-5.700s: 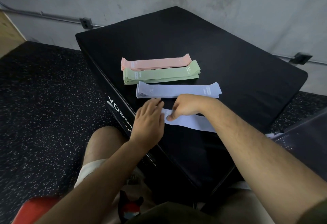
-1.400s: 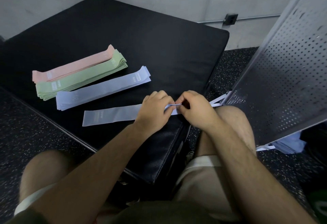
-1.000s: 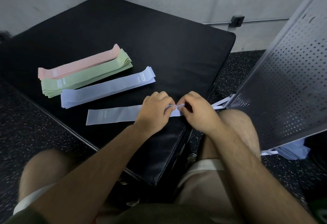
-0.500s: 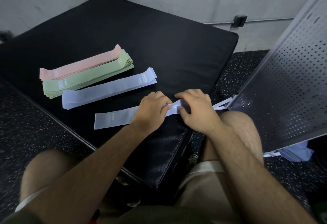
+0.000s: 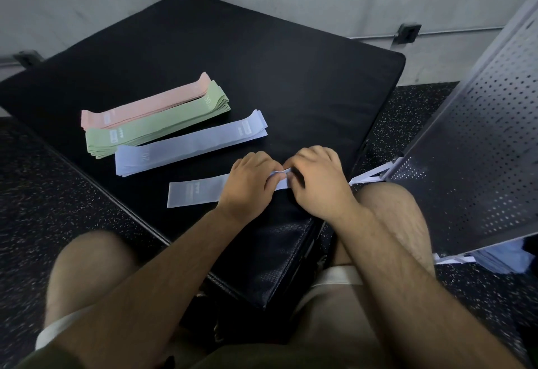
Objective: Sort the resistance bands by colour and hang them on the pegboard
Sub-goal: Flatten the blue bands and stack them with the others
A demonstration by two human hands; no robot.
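A single pale lilac band (image 5: 195, 194) lies flat near the front edge of the black padded box (image 5: 262, 57). My left hand (image 5: 247, 185) and my right hand (image 5: 317, 185) meet at its right end, and both pinch that end between thumb and fingers. Further back lie three sorted stacks side by side: lilac bands (image 5: 189, 144), green bands (image 5: 157, 127) and pink bands (image 5: 145, 106). The grey perforated pegboard (image 5: 477, 147) stands tilted at the right, with no band seen on it.
Speckled black rubber floor (image 5: 37, 199) surrounds the box. A grey concrete wall with a conduit and a junction box (image 5: 409, 32) runs behind. White pegboard feet (image 5: 366, 178) sit by my right knee. More lilac material (image 5: 500, 261) lies on the floor under the pegboard.
The single lilac band has slid to the right along the box as both hands keep working its right end. The view has shifted slightly; the stacks lie as before.
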